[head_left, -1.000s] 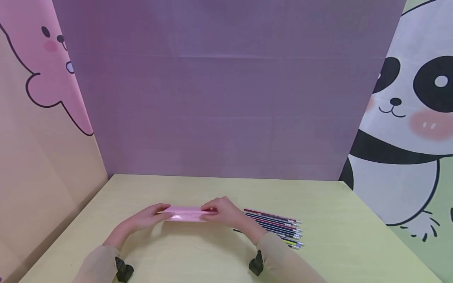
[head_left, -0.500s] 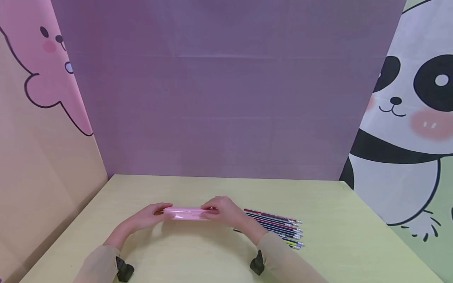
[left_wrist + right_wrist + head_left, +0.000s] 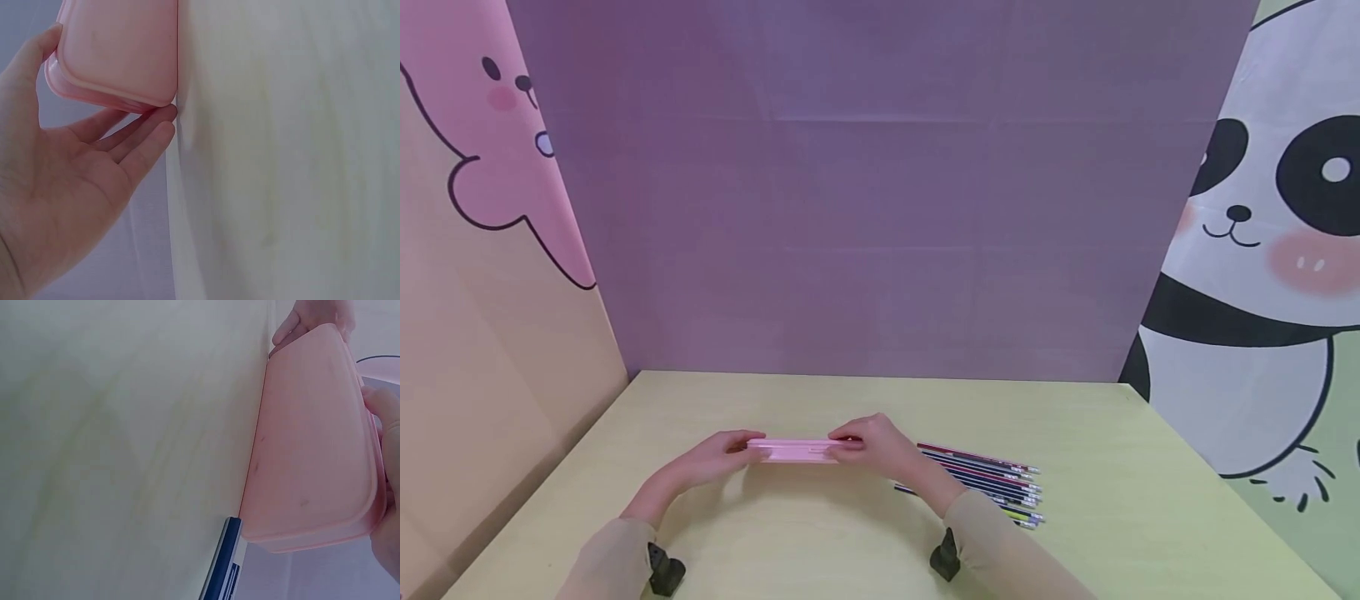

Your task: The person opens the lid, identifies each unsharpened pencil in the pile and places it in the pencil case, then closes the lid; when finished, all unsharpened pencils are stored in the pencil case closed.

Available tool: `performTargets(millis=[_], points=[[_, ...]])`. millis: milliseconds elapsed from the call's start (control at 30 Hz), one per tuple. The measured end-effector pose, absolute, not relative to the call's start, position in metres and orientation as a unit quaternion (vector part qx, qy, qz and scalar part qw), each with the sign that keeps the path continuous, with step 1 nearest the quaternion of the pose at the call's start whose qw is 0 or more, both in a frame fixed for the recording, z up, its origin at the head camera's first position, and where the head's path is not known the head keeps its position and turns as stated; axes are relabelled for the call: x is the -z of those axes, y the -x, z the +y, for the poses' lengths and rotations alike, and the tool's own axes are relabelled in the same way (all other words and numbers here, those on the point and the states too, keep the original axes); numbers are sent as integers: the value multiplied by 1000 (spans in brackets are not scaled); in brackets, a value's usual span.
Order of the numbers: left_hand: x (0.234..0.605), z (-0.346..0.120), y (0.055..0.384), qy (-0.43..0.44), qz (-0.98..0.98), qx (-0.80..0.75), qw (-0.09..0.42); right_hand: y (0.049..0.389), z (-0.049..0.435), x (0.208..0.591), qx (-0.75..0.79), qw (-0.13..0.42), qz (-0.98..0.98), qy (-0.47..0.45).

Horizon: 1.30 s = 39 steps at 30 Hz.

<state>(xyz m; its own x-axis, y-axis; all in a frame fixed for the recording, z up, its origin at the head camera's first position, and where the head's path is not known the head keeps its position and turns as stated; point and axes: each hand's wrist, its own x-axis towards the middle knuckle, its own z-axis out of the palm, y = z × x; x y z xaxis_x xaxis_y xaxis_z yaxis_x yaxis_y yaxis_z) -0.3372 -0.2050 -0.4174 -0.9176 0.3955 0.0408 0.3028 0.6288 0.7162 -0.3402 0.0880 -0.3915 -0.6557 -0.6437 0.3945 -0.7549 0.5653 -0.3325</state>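
Observation:
In the head view, a pink plastic pencil box [image 3: 796, 451] lies lengthwise between both hands, over the middle of the table. My left hand [image 3: 724, 457] holds its left end. In the left wrist view, the thumb of my left hand [image 3: 69, 169] is at one side of the box [image 3: 125, 50] and the fingers are at its end. My right hand [image 3: 876, 450] pinches the right end, thumb in front and fingers behind. A broad smooth face of the box [image 3: 312, 444] fills much of the right wrist view. The inside of the box is hidden.
Several striped pencils [image 3: 981, 475], mostly dark blue with some red and yellow, lie side by side to the right, partly behind my right forearm. The pale wooden table [image 3: 1075, 533] meets a purple backdrop [image 3: 880, 250] at its far edge.
The pencil box has turned slightly between the hands, so its front shows thinner and less glossy. Both hands keep their hold and have barely moved. The pencils have stayed still.

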Motion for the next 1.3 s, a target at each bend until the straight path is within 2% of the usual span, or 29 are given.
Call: performTargets(millis=[367, 600, 1100, 1300], points=[[411, -201, 337, -185, 898, -393, 78, 339, 84, 386, -155, 162, -866, -447], [415, -198, 341, -167, 896, -405, 76, 340, 83, 386, -109, 241, -831, -489], [416, -202, 334, -180, 889, -412, 85, 343, 90, 387, -198, 199, -840, -465], [410, -200, 328, -182, 891, -405, 92, 350, 95, 387, -252, 238, -804, -484]])
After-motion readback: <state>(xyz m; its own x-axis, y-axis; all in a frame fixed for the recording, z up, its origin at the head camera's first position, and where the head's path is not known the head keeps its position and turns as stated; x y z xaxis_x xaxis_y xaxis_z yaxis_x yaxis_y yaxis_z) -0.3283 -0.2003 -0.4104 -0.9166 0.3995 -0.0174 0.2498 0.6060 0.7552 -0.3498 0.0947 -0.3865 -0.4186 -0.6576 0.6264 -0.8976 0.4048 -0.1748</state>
